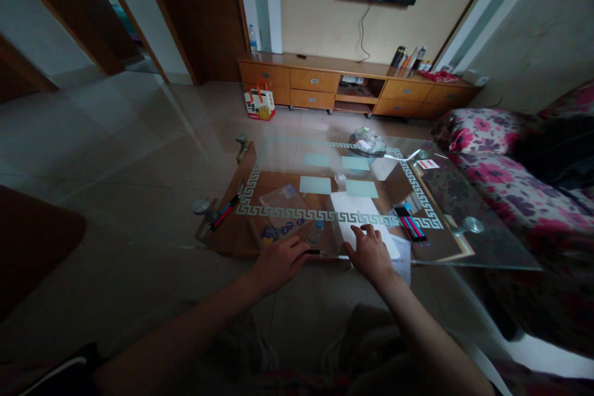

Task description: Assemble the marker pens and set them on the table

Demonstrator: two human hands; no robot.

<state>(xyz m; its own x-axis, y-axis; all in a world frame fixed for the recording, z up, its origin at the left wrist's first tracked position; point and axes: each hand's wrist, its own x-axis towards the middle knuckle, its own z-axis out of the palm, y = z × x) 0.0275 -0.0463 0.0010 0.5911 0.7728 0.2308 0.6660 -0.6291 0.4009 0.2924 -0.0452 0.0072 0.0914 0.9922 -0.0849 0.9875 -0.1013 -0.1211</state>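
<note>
My left hand (282, 262) is closed on a dark pen (315, 252), whose end sticks out to the right near the front edge of the glass table (492, 247). Over white paper (352, 203) hovers or rests my right hand (370, 253); its fingers are apart and nothing shows in them. A bundle of pens (411, 224), black, red and blue, lies to the right of the paper. Farther left, more pens (226, 211) lie together near the table's left side. Between my hands, a small clear bottle (315, 232) with a blue cap is visible at or through the glass.
A crumpled plastic bag (366, 141) and a red-and-white card (427, 164) are toward the table's far side. Beyond stand a wooden TV cabinet (312, 80) and a carrier bag (260, 103) on the floor. A flowered sofa (524, 179) lines the right.
</note>
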